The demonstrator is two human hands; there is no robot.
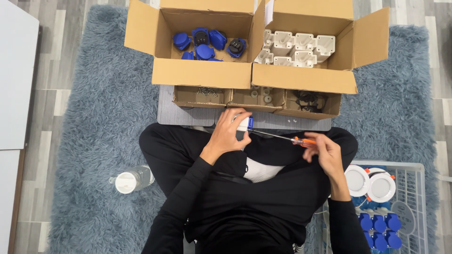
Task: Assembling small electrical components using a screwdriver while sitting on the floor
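Note:
My left hand (230, 134) grips a small white and blue plastic part (246, 123) over my lap, just in front of a grey board (188, 114). My right hand (322, 150) holds an orange-handled screwdriver (301, 140). Its thin metal shaft runs left and its tip meets the part. I sit cross-legged in black clothes on a grey-blue shaggy rug (99, 131).
Two open cardboard boxes stand ahead: the left box (200, 73) holds blue parts (205, 43), the right box (306, 77) white parts (294, 49). Three small trays (256, 99) hold screws and small pieces. A wire basket (409, 197) at right holds finished pieces. A water bottle (133, 178) lies at left.

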